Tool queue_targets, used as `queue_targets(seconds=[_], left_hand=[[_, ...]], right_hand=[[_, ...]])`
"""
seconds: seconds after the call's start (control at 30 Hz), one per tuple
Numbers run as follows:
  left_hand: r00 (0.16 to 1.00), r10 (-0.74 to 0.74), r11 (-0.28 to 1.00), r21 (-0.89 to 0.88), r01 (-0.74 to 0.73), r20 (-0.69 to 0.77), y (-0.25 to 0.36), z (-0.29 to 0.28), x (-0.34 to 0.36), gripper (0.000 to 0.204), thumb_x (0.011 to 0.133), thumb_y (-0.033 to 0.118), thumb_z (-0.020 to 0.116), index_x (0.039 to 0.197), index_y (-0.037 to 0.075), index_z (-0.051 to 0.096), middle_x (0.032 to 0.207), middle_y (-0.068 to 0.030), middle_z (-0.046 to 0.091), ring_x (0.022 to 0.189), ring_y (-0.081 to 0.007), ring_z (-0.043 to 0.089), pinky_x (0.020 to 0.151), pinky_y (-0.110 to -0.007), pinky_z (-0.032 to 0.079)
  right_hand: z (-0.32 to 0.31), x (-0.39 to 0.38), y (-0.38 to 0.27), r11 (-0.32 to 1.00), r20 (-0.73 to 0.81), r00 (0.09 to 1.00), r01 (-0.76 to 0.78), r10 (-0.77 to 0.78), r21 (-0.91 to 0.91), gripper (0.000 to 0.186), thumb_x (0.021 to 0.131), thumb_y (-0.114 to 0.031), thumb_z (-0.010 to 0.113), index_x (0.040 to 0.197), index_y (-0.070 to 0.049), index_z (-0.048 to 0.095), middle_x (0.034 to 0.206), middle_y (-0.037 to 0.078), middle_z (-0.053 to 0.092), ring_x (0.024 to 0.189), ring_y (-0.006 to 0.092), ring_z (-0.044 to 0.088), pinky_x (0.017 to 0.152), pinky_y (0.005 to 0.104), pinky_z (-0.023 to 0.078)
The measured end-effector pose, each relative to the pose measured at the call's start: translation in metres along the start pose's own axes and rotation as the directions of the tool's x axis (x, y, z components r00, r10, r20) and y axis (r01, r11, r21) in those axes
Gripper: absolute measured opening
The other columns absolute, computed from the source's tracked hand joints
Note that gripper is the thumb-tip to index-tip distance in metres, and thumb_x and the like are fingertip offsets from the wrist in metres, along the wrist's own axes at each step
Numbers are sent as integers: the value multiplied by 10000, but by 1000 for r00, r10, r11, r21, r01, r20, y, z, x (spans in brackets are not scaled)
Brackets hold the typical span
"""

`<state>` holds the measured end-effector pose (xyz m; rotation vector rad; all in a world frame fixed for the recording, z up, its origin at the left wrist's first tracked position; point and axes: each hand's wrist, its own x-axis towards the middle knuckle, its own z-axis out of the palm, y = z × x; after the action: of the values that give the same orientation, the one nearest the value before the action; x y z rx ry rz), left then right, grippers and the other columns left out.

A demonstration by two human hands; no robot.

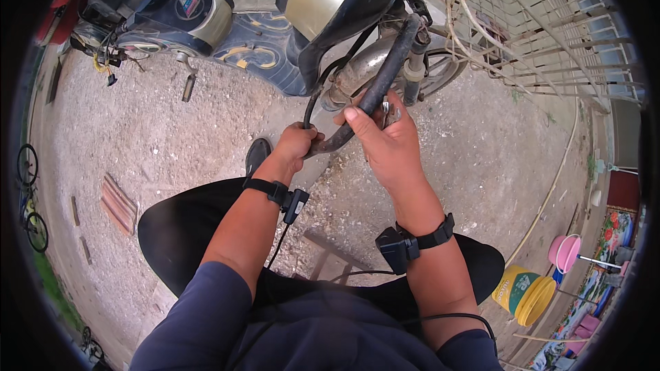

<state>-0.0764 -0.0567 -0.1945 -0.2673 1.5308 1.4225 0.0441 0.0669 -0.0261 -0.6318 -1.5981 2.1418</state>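
Note:
A black rubber inner tube (389, 67) hangs in a loop beside the front wheel (443, 69) of a dark blue scooter (347, 0). My left hand (297, 144) closes around the tube's lower bend, where it turns up into a flatter, thinner stretch. Higher along the thick stretch, my right hand (390, 139) grips the tube with the thumb lying on it. A small shiny metal piece (389, 114) shows among the right fingers; its kind is hard to make out. The fingers behind the tube are partly hidden.
A wire rack (543, 34) stands at the far right, close to the wheel. A yellow bucket (528, 297) and a pink bucket (565, 253) are at the right. Reddish slats (118, 205) lie on gravelly ground at the left. A wooden stool (330, 255) shows between my legs.

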Motion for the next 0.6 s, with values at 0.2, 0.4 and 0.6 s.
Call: queue_targets(seconds=[0.2,0.4,0.6], left_hand=[[997,44,998,45,-41,-71,-10,5,10,136,981,54,525,1082,-30,562,961,-142,676,805,-224,651,717,-361,559],[993,41,999,30,-37,-108,-22,13,24,189,967,75,562,1108,-50,573,964,-135,689,816,-230,666,728,-357,550],[990,19,1000,10,-18,-136,-27,13,26,176,980,61,539,1127,-33,560,1031,-141,679,873,-234,669,750,-371,560]], right_hand=[[-15,-3,9,998,6,1000,10,-9,-64,256,939,-105,704,1124,-35,540,962,59,666,896,128,659,767,255,492],[-22,-6,12,996,10,999,-34,35,-83,273,937,-76,695,1150,-13,536,988,48,642,960,167,673,857,294,505],[-37,-15,18,999,-52,999,8,-10,-40,229,936,-81,693,1111,-6,566,963,67,686,856,104,640,776,250,498]])
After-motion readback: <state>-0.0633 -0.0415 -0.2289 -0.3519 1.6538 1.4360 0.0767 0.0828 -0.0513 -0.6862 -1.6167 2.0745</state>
